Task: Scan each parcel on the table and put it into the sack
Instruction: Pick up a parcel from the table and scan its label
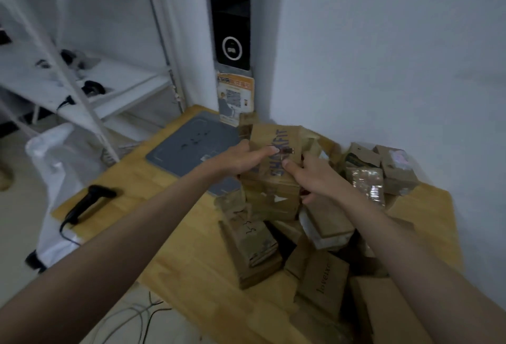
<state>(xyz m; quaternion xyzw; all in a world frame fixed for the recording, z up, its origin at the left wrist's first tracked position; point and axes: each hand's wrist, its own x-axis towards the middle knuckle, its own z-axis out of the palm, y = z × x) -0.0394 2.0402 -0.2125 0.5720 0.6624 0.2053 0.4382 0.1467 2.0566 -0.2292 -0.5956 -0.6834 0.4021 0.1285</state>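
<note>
A brown cardboard parcel (276, 138) with blue lettering sits on top of a heap of several brown parcels (323, 234) on the wooden table (169, 206). My left hand (241, 156) grips its left edge, thumb across the top. My right hand (309, 176) holds its right side, thumb on the printed face. A black handheld scanner (90, 201) lies near the table's left edge. The white sack (57, 168) stands on the floor left of the table.
A grey mat (191, 149) lies on the table behind the scanner. White metal shelving (82, 83) stands at the left. A black panel with an orange notice (235, 97) is against the wall behind the table. Cables (142, 316) trail on the floor.
</note>
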